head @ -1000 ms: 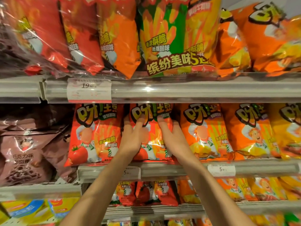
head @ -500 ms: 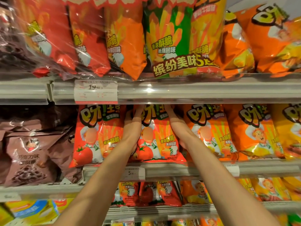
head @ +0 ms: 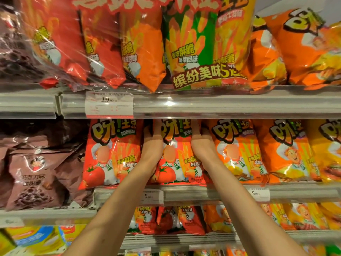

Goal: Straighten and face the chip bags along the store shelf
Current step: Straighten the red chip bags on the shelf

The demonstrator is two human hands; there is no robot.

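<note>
Red glossy tomato-flavour chip bag [head: 175, 156] upright on middle metal shelf [head: 212, 191], clasped between left hand [head: 152, 145] and right hand [head: 202, 143], palms flat against its sides, fingers reaching behind its top.

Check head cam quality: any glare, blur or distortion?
Head view: glare spot on the clear shelf rail; sheen on the wrapped multipack; wide-angle bending toward the edges; corners soft; red tomato bag between left hand and right hand sharp.

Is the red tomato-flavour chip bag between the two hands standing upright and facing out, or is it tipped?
Upright and facing out: the red tomato-flavour chip bag shows its front print squarely, left hand and right hand flanking its upper sides.
</note>
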